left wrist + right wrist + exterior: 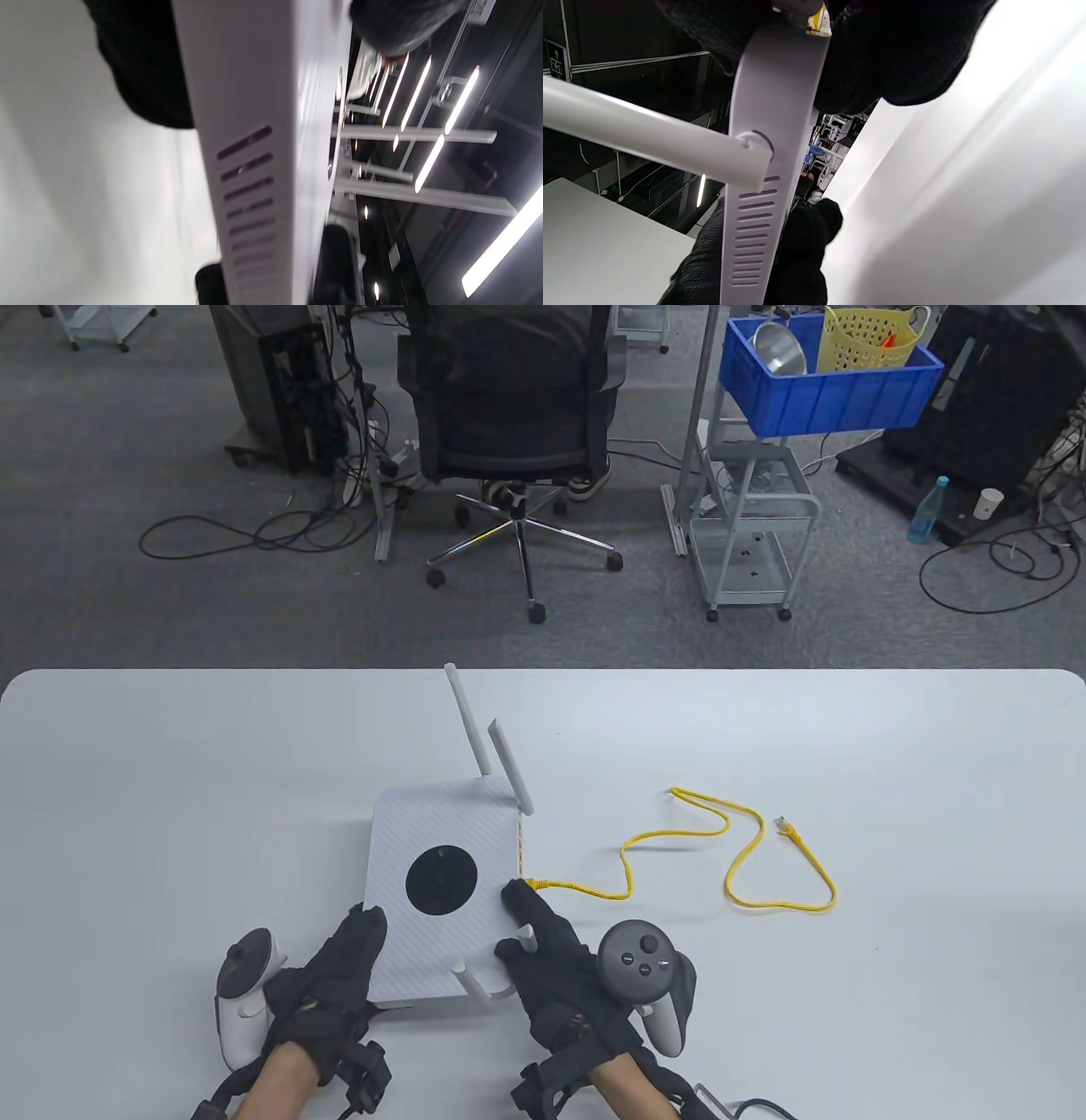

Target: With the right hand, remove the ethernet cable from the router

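The white router (pixel 424 823) with a black disc on top lies at the table's near middle, with two antennas pointing away and two toward me. A yellow ethernet cable (pixel 738 891) is plugged into its right side and snakes off to the right, ending in a free plug (pixel 785 824). My right hand (pixel 522 908) is at the plugged end. In the right wrist view its fingers (pixel 891 55) close around the yellow plug (pixel 818 21) at the router's edge (pixel 772 106). My left hand (pixel 356 942) holds the router's near left corner, where the left wrist view shows the router's edge (pixel 254 127).
A near antenna (pixel 649 135) sticks out beside my right hand. The white table (pixel 891 984) stretches wide on both sides. Beyond the far edge are an office chair (pixel 509 407), a metal cart (pixel 751 534) and a blue crate (pixel 831 381).
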